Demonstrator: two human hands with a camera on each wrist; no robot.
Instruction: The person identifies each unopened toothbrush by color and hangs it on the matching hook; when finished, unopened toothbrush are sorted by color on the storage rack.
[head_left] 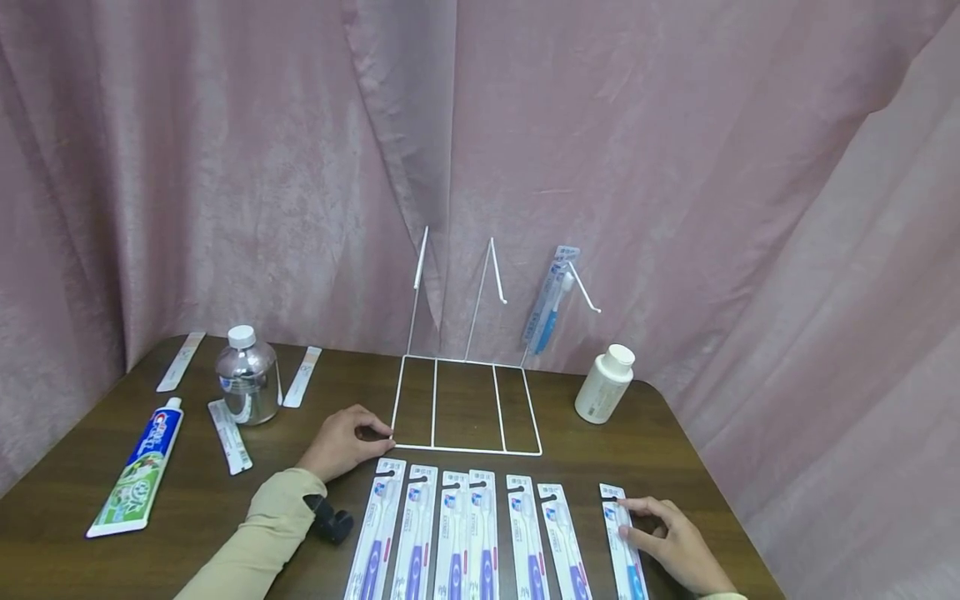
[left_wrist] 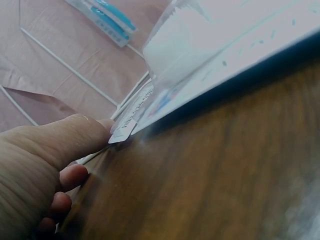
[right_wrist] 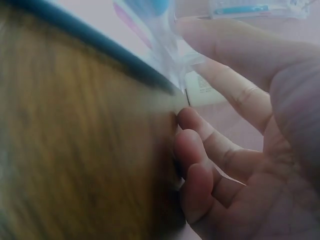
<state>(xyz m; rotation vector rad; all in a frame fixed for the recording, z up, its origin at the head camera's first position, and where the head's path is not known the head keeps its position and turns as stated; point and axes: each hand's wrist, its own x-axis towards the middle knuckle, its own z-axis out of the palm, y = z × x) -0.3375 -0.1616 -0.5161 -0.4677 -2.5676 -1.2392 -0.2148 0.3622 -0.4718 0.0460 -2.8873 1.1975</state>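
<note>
My left hand (head_left: 347, 442) pinches the near left corner of a white wire display rack (head_left: 467, 451) between thumb and forefinger. Three hooked uprights rise at the rack's back, and a packaged blue toothbrush (head_left: 551, 304) hangs on the right one. At the front right, my right hand (head_left: 670, 537) holds the right edge of another packaged blue toothbrush (head_left: 624, 550), thumb and forefinger near its hang hole. The pack lies along the table; its lower end is cut off by the frame. Several packaged purple toothbrushes (head_left: 415, 533) lie in a row between the hands.
On the left are a toothpaste tube (head_left: 138, 471), a clear bottle with white cap (head_left: 250, 379) and slim white packets, one being this packet (head_left: 229, 437). A white pill bottle (head_left: 604, 385) stands right of the rack. A pink curtain (head_left: 637, 150) hangs behind the table (head_left: 300, 442).
</note>
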